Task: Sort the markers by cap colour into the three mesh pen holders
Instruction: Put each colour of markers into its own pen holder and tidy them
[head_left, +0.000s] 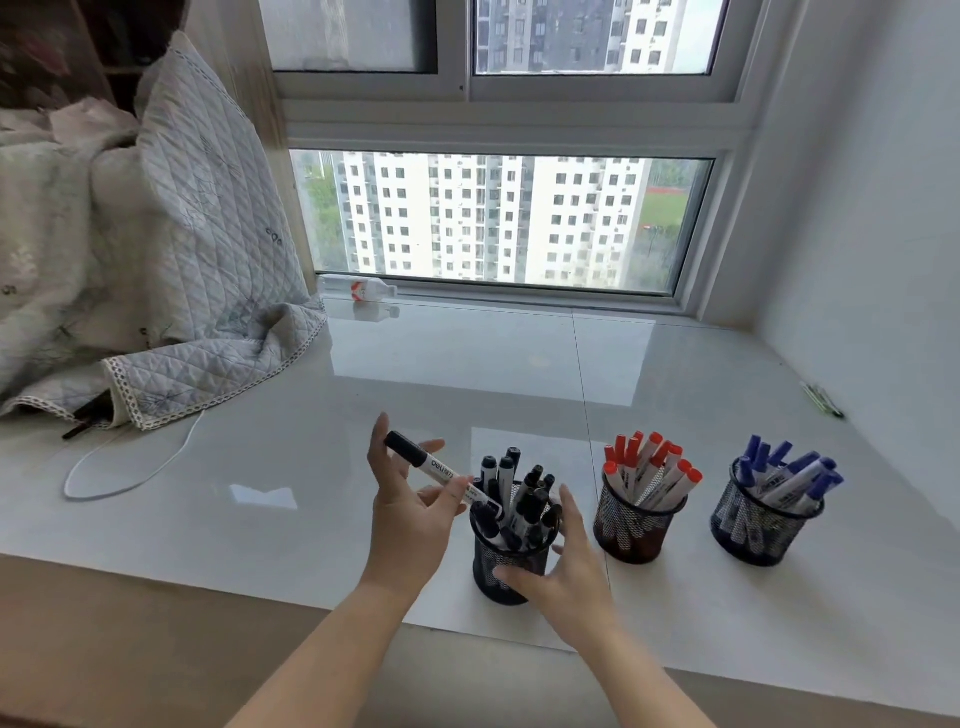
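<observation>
Three black mesh pen holders stand in a row on the glossy white sill. The left holder (506, 569) is packed with several black-capped markers, the middle holder (631, 530) with red-capped ones, the right holder (753, 532) with blue-capped ones. My left hand (410, 512) pinches a black-capped marker (431, 465), tilted with its cap up and to the left and its lower end over the left holder's rim. My right hand (563, 566) curls around the front and right side of the left holder.
A quilted blanket (156, 270) lies heaped at the left, with a white cable (130, 475) looping out from under it. A plastic bottle (358, 288) lies by the window frame. Thin green sticks (823, 400) lie near the right wall.
</observation>
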